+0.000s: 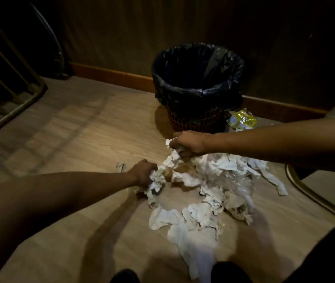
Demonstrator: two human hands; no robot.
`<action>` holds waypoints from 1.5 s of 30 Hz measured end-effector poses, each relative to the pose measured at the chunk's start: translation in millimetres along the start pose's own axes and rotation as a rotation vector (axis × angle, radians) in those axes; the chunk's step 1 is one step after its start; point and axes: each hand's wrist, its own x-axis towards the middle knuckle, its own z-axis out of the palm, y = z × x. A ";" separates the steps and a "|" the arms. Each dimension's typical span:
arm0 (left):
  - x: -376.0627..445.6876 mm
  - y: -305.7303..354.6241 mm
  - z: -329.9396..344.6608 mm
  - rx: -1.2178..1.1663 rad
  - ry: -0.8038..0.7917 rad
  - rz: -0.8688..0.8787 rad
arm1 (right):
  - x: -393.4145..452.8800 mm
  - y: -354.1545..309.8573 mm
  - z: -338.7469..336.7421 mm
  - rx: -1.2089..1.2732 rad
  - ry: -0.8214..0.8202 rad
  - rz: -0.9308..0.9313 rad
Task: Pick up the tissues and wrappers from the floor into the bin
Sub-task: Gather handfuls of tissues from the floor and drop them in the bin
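A heap of crumpled white tissues [201, 213] lies on the wooden floor, mixed with a clear plastic wrapper [234, 180]. My left hand [144, 173] is closed on a bunch of tissues at the heap's left edge. My right hand [187, 145] grips another bunch at the heap's far edge, close to the bin. The bin [198, 86] is a red mesh basket lined with a black bag, standing against the wall just beyond my right hand. A yellow and silver wrapper [242, 119] lies by the bin's right side. One small tissue scrap [120, 166] sits alone to the left.
A chair's metal leg and seat [313, 193] stand at the right. A metal rack frame [13, 99] fills the left corner. A dark wall with a wooden skirting board [111, 75] runs behind the bin. My dark shoes [124, 276] show at the bottom edge.
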 end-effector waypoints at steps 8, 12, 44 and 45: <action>-22.6 -35.7 -105.2 -0.256 0.213 -0.054 | 33.2 -17.0 -96.8 0.102 0.453 0.097; -40.5 -52.3 -144.7 -0.574 0.384 -0.047 | 35.2 -16.2 -134.0 0.296 0.633 0.206; 39.0 103.5 -293.2 -0.839 0.762 0.155 | -13.0 103.9 -167.7 0.852 0.803 0.853; 40.4 107.2 -291.9 -0.832 0.742 0.169 | -14.5 105.4 -167.1 0.828 0.811 0.858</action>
